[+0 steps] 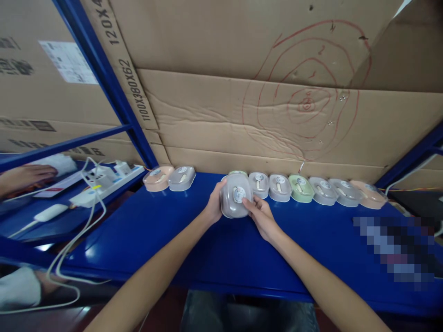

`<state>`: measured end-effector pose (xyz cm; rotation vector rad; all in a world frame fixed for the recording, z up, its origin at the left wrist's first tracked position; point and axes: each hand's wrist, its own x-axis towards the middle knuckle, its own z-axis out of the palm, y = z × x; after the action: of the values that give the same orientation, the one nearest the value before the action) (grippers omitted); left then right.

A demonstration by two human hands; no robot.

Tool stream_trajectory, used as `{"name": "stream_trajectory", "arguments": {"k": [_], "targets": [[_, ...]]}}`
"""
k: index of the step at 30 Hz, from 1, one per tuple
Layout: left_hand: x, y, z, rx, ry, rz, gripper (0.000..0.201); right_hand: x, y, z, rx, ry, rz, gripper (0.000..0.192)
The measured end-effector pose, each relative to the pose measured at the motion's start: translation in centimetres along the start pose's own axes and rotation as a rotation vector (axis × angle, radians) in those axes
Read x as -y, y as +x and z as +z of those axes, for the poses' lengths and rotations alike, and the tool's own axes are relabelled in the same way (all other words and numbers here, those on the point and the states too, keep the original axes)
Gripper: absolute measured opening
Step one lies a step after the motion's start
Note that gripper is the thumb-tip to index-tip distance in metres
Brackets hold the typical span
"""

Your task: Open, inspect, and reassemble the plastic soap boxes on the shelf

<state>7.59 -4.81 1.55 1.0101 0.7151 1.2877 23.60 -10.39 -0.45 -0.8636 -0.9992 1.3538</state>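
Observation:
Both my hands hold one grey lidded plastic box (235, 196) tilted up above the blue table (194, 249), its lid with a round sticker facing me. My left hand (213, 203) grips its left side and my right hand (260, 216) grips its right lower edge. Just behind it a green box (238, 173) peeks out. To the right runs a row of similar boxes: grey ones (259, 183), a green one (301, 187), more grey ones (323, 190) and a peach one (369, 193). To the left stand a peach box (158, 178) and a grey box (181, 177).
Cardboard sheets (277, 101) with red scribbled circles form the back wall. A blue rack post (114, 87) stands at the left. On the neighbouring bench lie a white power strip (104, 182) and cables, with another person's hand (24, 177) there. A blurred patch (398, 249) covers the table's right.

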Motion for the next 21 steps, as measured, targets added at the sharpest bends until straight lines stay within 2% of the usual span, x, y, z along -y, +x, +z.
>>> {"name": "stream_trajectory", "arguments": {"k": [5, 8, 10, 14, 17, 21], "targets": [[-0.8, 0.0, -0.3, 0.157, 0.126, -0.004, 0.062, 0.1, 0.6, -0.5, -0.14, -0.015, -0.118, 0.055], [-1.1, 0.2, -0.6, 0.223, 0.185, -0.001, 0.062, 0.1, 0.6, -0.7, -0.16, -0.028, -0.137, 0.055], [-1.1, 0.5, -1.0, 0.22, 0.185, -0.013, 0.064, 0.0, 0.6, -0.8, -0.155, -0.041, -0.143, 0.055], [-1.3, 1.6, -2.0, 0.112, 0.143, -0.016, 0.066, -0.2, 0.7, -0.9, -0.14, -0.071, -0.141, 0.06], [-1.8, 2.6, -3.0, 0.004, 0.086, 0.051, 0.066, -0.5, 0.8, -1.1, -0.144, -0.089, -0.131, 0.065], [-2.4, 4.0, -4.7, -0.224, 0.079, 0.135, 0.063, -1.0, 1.0, -1.3, -0.139, -0.107, -0.112, 0.07]]}}
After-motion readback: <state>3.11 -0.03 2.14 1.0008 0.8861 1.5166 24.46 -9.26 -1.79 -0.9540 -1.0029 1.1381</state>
